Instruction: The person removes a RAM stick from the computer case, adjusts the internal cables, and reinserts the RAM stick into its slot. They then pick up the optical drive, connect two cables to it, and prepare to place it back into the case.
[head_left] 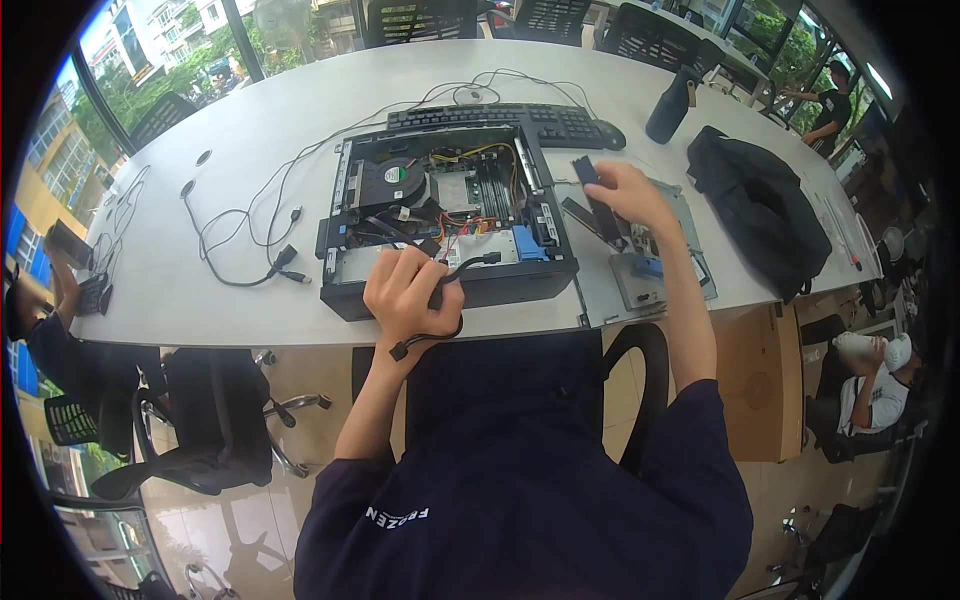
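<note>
An opened desktop computer case (450,285) lies on the table in front of me, with its fan (392,183), wires and circuit board exposed. My left hand (410,292) is closed around a black cable (478,262) at the front edge of the case; the cable's ends stick out above and below the fist. To the right of the case, my right hand (632,194) pinches a long dark strip (584,170), whose exact kind I cannot make out. Below that hand, a metal side panel (597,285) carries a grey metal bracket (632,283) with a blue part and another dark strip.
Behind the case are a black keyboard (560,125) and a mouse (609,135). A dark bottle (670,108) and a black bag (755,215) stand to the right. Loose cables (250,215) spread at left. A cardboard box (762,390) sits beside my chair; other people are at both sides.
</note>
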